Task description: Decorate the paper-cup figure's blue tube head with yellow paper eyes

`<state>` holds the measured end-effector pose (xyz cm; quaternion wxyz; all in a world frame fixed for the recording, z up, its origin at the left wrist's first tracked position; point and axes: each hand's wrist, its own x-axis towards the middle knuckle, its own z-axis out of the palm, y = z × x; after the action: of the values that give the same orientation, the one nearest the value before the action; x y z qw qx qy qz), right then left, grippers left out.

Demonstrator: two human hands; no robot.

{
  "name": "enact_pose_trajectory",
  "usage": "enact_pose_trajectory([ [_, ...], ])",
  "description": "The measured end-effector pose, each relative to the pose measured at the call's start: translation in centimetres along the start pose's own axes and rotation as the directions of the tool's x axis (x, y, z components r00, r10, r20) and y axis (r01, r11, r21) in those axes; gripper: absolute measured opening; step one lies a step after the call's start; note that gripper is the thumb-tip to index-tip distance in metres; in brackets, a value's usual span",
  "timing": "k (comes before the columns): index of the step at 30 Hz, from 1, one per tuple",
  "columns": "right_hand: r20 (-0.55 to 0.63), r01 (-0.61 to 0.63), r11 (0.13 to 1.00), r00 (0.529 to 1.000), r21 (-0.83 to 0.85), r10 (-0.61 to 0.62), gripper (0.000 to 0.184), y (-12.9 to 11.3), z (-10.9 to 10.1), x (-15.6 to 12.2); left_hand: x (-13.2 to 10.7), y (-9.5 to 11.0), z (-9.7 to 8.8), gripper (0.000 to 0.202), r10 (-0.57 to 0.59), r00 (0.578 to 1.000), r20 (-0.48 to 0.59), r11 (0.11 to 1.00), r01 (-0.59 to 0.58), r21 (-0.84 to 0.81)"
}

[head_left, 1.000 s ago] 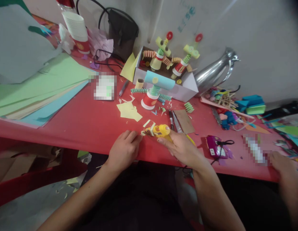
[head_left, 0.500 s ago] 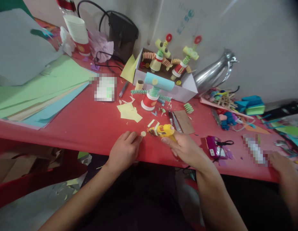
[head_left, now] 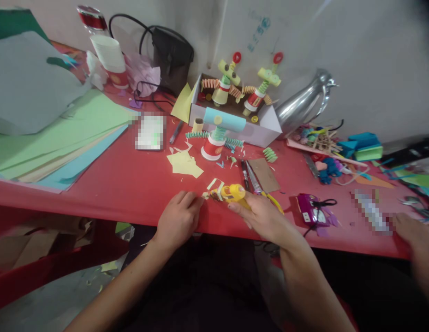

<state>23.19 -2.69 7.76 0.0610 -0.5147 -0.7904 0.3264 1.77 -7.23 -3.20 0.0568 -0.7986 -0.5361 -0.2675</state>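
Note:
My right hand (head_left: 266,216) is wrapped round a yellow hot glue gun (head_left: 234,192), its nozzle pointing left. At the nozzle tip is a small pale yellow paper disc (head_left: 205,195), partly covered by it. The fingers of my left hand (head_left: 178,216) are closed at the disc's edge and pinch it low over the red table. Just beyond the gun lie narrow strips of pale paper (head_left: 215,184). Farther back stands a paper-cup figure (head_left: 212,148) with folded green arms and a light blue paper roll (head_left: 224,120) for a head.
Scissors (head_left: 252,175) and a brown card (head_left: 265,175) lie right of the figure. Behind it, a white box (head_left: 235,131) holds two similar figures; a metal jug (head_left: 300,101) leans beside it. Yellow scraps (head_left: 185,165) lie left. Another person's hand (head_left: 410,230) rests far right.
The glue gun has moved left and slightly down, so its nozzle now meets the paper disc. The scissors' yellow handles have come into view behind my right hand. My left hand stays nearly still.

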Motion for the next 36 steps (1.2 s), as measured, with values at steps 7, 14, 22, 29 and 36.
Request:
enact_pose_trajectory([
  [7,-0.142,-0.046,0.995,0.988,0.088,0.059,0.051,1.7,-1.4,-1.1,0.6,-0.1,-0.3,0.018,-0.096,0.994,-0.061,0.983,0.085,-0.162],
  [14,-0.508,-0.281,0.952,0.842,-0.125,0.182,0.054,7.2,-3.5,-0.6,3.0,-0.7,-0.4,0.017,-0.186,0.983,0.01,0.95,0.182,-0.254],
  [22,-0.455,-0.127,0.985,0.875,0.116,0.166,0.056,8.3,-4.2,-2.2,6.0,-0.6,-0.1,0.016,-0.096,0.988,0.122,0.98,0.115,-0.161],
  [29,-0.544,-0.277,0.958,0.817,-0.079,0.191,0.045,9.7,-4.1,-1.3,7.6,-1.2,-0.2,0.027,0.264,0.92,0.288,0.954,-0.294,0.064],
  [36,-0.553,-0.39,0.86,0.817,-0.329,0.16,0.039,11.8,-2.5,1.0,8.1,-1.9,-0.5,0.027,0.179,0.968,0.174,0.957,-0.131,-0.258],
])
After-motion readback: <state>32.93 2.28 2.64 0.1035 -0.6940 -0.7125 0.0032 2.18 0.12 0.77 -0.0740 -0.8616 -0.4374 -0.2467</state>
